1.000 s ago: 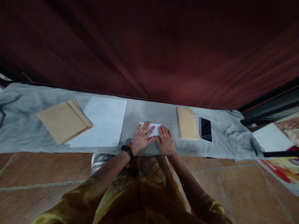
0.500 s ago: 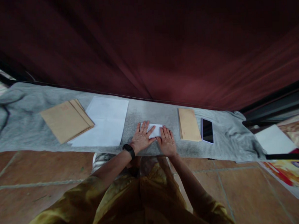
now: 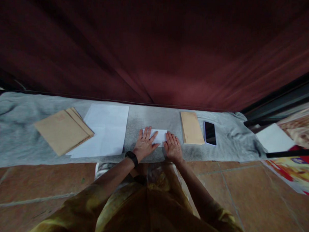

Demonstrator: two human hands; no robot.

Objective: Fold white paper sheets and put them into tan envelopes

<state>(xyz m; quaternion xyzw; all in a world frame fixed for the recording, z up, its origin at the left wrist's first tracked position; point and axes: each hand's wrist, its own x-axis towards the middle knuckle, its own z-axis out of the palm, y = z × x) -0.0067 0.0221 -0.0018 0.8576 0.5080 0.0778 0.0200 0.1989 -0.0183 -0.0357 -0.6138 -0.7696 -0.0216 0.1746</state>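
Observation:
A small folded sheet of white paper (image 3: 160,137) lies on the grey cloth in front of me. My left hand (image 3: 144,145) rests flat across its left part, fingers spread, with a dark watch on the wrist. Along the paper's right edge lies my right hand (image 3: 173,147), palm down with the fingers stretched out. Larger white sheets (image 3: 106,127) are spread to the left of my left hand. Overlapping their left side is a small pile of brown envelopes (image 3: 62,131). To the right of my right hand lies another stack of narrower brown envelopes (image 3: 192,128).
A phone (image 3: 210,133) with a dark screen lies right of the narrow envelopes. The grey cloth (image 3: 228,137) covers the long, narrow surface. Behind it hangs a dark red curtain (image 3: 152,55). A white sheet (image 3: 274,139) and a colourful printed package (image 3: 295,173) are at the far right.
My hands have parted slightly, so more of the folded paper shows between them. The whole view has shifted a little; the other things lie as before.

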